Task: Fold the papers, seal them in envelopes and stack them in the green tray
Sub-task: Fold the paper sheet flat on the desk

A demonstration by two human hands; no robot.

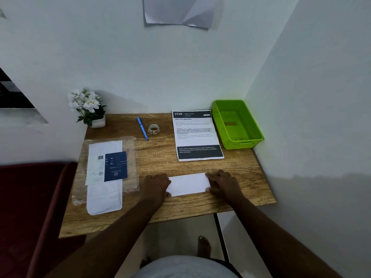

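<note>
The paper (188,184) under my hands is plain white, no print showing. The desk (160,157) is a warm brown wood grain with darker streaks. The tray (259,135) is bright lime green. The sheet (197,135) beside it is white with small black text and black bands with white lettering at top and bottom. The pen (142,128) is blue. The tape (153,129) is pale, greyish-tan. The packet (106,173) is clear plastic over white envelopes, with a navy and white label bearing a barcode. The flowers (86,102) are white with green leaves, in a white pot (98,123). The walls (140,57) are white.
</note>
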